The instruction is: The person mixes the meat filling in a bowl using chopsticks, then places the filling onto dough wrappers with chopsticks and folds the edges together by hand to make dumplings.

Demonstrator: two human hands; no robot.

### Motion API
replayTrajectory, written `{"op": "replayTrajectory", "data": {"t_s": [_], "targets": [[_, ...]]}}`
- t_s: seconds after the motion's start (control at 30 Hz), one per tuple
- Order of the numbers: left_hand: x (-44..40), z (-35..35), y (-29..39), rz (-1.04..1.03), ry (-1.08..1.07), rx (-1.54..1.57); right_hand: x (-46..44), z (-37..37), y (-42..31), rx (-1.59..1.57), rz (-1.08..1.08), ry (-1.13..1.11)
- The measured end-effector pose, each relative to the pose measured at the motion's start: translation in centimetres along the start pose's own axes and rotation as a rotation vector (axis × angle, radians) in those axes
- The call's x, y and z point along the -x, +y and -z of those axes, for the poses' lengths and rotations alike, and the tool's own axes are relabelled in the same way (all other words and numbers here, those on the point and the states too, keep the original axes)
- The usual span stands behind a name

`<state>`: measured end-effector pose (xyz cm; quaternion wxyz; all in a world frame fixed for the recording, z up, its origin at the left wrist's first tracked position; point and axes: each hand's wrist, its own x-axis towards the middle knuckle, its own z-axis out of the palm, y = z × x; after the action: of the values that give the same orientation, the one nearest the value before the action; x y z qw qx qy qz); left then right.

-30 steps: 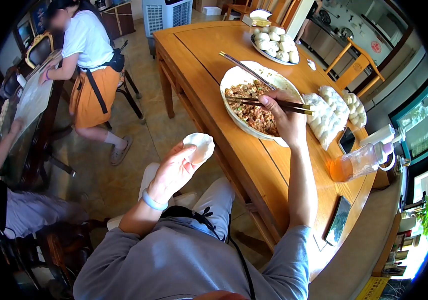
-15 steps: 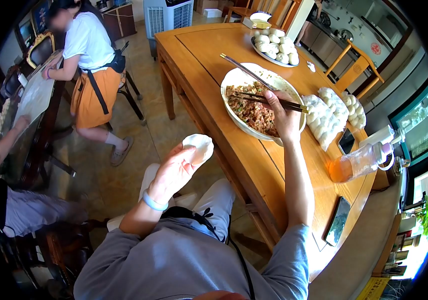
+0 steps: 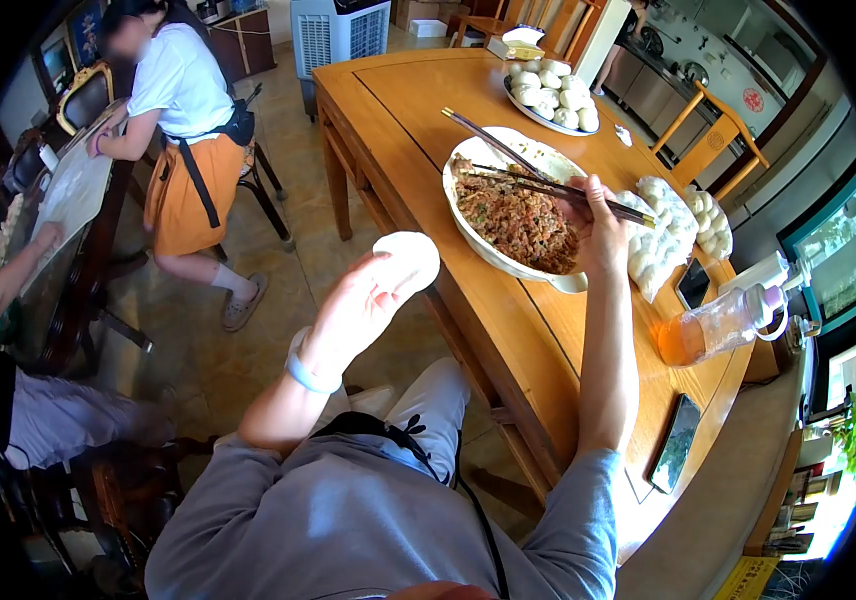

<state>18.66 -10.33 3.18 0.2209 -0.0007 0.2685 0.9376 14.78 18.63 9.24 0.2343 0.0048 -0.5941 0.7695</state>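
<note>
A round white dough wrapper (image 3: pixel 411 259) lies on the fingers of my left hand (image 3: pixel 353 310), which is held up beside the table edge and grips it. My right hand (image 3: pixel 600 232) holds a pair of dark chopsticks (image 3: pixel 616 205) over a large white bowl (image 3: pixel 463 220). The tips of the chopsticks reach into the minced filling (image 3: pixel 518 225) at the bowl's far left side. Another pair of chopsticks (image 3: pixel 493 140) rests across the bowl, its upper ends beyond the rim. My right fingers are partly hidden behind the hand.
On the table (image 3: pixel 388 95) are a plate of buns (image 3: pixel 553 95), bags of white pieces (image 3: pixel 660 235), a bottle of orange drink (image 3: pixel 713 325) and a phone (image 3: pixel 675 442). At the left, one person (image 3: pixel 183 90) leans over another table (image 3: pixel 73 195); another person's arm (image 3: pixel 13 270) reaches onto it.
My left hand has risen with the wrapper, up and slightly right. My right hand has shifted right and a little down, drawing the chopsticks to the right across the bowl.
</note>
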Motion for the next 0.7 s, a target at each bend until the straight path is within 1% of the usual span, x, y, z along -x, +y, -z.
{"op": "replayTrajectory", "data": {"t_s": [0.07, 0.17, 0.27, 0.37, 0.4, 0.43, 0.53, 0.63, 0.7], "targets": [[-0.7, -0.8, 0.3, -0.010, 0.034, -0.014, -0.4, 0.7, -0.5, -0.061, -0.014, 0.046], [-2.8, -1.3, 0.8, -0.023, -0.054, -0.032, -1.2, 2.5, -0.6, 0.028, 0.006, 0.078], [-3.0, -2.8, 1.4, -0.055, 0.024, -0.027, -0.6, 2.6, -1.4, 0.246, 0.055, 0.002], [-3.3, -2.7, 1.6, -0.053, 0.044, 0.004, 0.5, 0.8, -2.0, 0.273, 0.059, -0.103], [-3.2, -2.5, 1.5, -0.046, 0.039, 0.010, 0.8, 0.1, -2.0, 0.352, 0.075, -0.126], [-3.3, -2.3, 1.4, -0.041, 0.032, 0.015, 0.7, -0.3, -1.4, 0.365, 0.079, -0.196], [-3.4, -1.9, 0.8, -0.035, 0.066, 0.006, 0.9, -1.8, 0.3, 0.450, 0.116, -0.184], [-3.3, -1.7, 1.0, -0.023, 0.048, 0.003, 1.2, -2.5, 0.4, 0.390, 0.101, -0.190], [-3.2, -2.2, 1.1, -0.034, 0.058, -0.007, 1.1, -2.1, 0.6, 0.267, 0.012, -0.120]]}}
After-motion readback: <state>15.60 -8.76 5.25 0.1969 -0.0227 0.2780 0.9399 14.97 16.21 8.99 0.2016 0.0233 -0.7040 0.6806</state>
